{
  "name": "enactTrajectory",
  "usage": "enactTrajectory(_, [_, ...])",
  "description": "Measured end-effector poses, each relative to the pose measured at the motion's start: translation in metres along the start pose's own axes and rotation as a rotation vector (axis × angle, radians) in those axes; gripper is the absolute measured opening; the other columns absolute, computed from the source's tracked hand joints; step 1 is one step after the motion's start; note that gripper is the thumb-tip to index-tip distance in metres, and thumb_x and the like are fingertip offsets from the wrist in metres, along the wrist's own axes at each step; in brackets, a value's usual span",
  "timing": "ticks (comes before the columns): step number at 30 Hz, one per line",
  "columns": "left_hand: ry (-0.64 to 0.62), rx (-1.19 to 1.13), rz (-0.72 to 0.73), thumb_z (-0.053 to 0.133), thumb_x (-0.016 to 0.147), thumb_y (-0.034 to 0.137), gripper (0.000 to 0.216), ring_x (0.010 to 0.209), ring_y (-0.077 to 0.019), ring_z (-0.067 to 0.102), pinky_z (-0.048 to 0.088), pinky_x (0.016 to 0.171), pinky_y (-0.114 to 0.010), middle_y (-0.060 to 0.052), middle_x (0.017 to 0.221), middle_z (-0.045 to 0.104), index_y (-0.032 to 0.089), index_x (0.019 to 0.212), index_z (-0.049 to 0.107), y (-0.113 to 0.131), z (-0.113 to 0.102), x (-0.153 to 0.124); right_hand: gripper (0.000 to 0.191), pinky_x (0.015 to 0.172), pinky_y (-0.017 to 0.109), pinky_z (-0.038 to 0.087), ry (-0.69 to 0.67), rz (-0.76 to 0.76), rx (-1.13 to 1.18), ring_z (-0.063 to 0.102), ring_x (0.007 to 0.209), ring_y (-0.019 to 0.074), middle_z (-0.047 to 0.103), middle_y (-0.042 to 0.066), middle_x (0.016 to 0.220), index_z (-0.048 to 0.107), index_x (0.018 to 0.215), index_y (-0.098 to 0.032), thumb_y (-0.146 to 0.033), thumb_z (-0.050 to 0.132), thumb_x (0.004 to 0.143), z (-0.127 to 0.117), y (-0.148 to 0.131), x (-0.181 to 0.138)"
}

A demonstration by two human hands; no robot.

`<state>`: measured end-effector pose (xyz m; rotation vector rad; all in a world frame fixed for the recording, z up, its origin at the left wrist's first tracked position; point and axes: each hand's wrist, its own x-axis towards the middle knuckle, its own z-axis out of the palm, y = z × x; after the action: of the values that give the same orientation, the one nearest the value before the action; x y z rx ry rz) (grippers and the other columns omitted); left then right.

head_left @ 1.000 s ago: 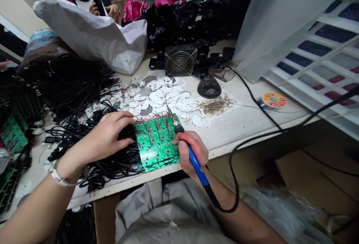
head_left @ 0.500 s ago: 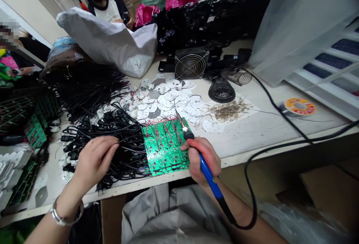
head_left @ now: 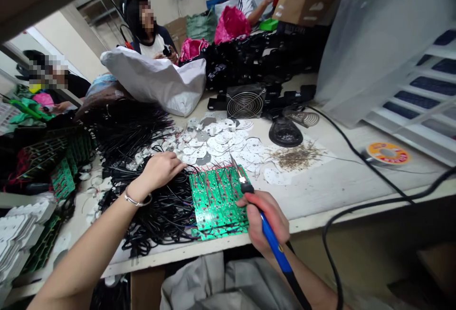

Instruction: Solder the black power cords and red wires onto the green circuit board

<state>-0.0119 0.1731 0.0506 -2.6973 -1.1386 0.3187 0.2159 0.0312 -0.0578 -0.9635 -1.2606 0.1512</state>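
Note:
My right hand (head_left: 269, 219) is wrapped round the blue handle of a soldering iron (head_left: 272, 243), its metal tip pointing up and away over the far right part of a green circuit board (head_left: 217, 205). Red wires stand along the board's far side and run across it. My left hand (head_left: 162, 171) is closed in a pinch just beyond the board's far left corner, with a thin dark wire at its fingertips. Under and beside that hand lies a heap of black cables (head_left: 160, 215), their ends touching the board's left side.
White round discs (head_left: 228, 143) cover the bench behind the board. Beyond stand a fan with a wire guard (head_left: 245, 103) and a soldering iron stand (head_left: 286, 131). A solder reel (head_left: 387, 154) lies right. A white sack (head_left: 156, 77) and co-workers (head_left: 151, 34) are behind.
My left hand has moved forward and right, from above the cable heap to the board's far left corner. My right hand keeps the iron over the board. The view has tilted up.

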Motion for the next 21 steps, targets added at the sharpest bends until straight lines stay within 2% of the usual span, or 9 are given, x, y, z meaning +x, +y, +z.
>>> enactTrajectory(3, [0.248,-0.039,-0.01,0.041,0.096,0.034,0.033,0.093,-0.0225,0.06,0.046,0.08,-0.036,-0.012,0.1,0.067,0.014,0.105,0.065,0.005,-0.008,-0.015,0.031,0.065,0.033,0.054,-0.002,-0.002,0.012,0.061,0.075,0.0178,0.064,0.005,0.079,0.06,0.111,-0.018,-0.007,0.053,0.083,0.0,-0.001,0.001])
enactTrajectory(5, [0.396,-0.049,0.044,0.046,0.094,0.028,0.024,0.092,-0.0213,0.059,0.045,0.078,-0.035,-0.011,0.1,0.067,0.015,0.104,0.064,0.011,-0.015,-0.027,0.031,0.064,0.033,0.054,-0.003,0.005,0.013,0.061,0.074,0.0174,0.064,0.005,0.079,0.06,0.111,-0.019,-0.007,0.052,0.083,0.0,-0.001,0.001])
enactTrajectory(6, [0.426,-0.053,0.106,0.047,0.093,0.025,0.021,0.089,-0.0196,0.059,0.045,0.076,-0.033,-0.009,0.096,0.067,0.017,0.101,0.065,0.015,-0.018,-0.031,0.031,0.065,0.033,0.053,-0.004,0.012,0.012,0.061,0.073,0.0173,0.064,0.004,0.079,0.06,0.111,-0.019,-0.008,0.052,0.083,0.0,-0.001,0.001])
enactTrajectory(10, [0.4,0.013,0.344,0.047,0.093,0.02,0.018,0.074,-0.0142,0.055,0.041,0.066,-0.028,-0.004,0.079,0.065,0.017,0.092,0.065,0.029,-0.019,-0.039,0.03,0.065,0.033,0.053,0.005,0.024,0.009,0.061,0.074,0.0175,0.064,0.004,0.078,0.061,0.111,-0.02,-0.008,0.053,0.084,0.0,-0.001,0.0])
enactTrajectory(16, [0.39,0.247,0.534,0.04,0.095,0.012,0.025,0.069,-0.0139,0.051,0.037,0.063,-0.029,-0.003,0.073,0.063,0.015,0.09,0.064,0.038,-0.02,-0.028,0.03,0.065,0.032,0.052,-0.002,-0.005,-0.014,0.061,0.075,0.0175,0.064,0.004,0.077,0.061,0.11,-0.02,-0.008,0.053,0.084,0.001,-0.004,0.004])
enactTrajectory(19, [0.365,0.261,0.615,0.038,0.094,0.01,0.028,0.069,-0.0139,0.051,0.037,0.063,-0.029,-0.003,0.073,0.062,0.015,0.082,0.063,0.037,-0.023,-0.025,0.03,0.064,0.032,0.052,-0.004,-0.009,-0.023,0.061,0.074,0.0174,0.063,0.003,0.076,0.061,0.11,-0.019,-0.007,0.052,0.084,0.001,-0.004,0.004])
enactTrajectory(21, [0.352,0.229,0.624,0.038,0.095,0.012,0.027,0.071,-0.0141,0.052,0.037,0.065,-0.03,-0.003,0.077,0.064,0.015,0.086,0.063,0.034,-0.022,-0.023,0.029,0.064,0.032,0.053,-0.01,-0.002,-0.033,0.061,0.074,0.0179,0.063,0.003,0.076,0.061,0.109,-0.019,-0.007,0.052,0.084,0.0,-0.004,0.004])
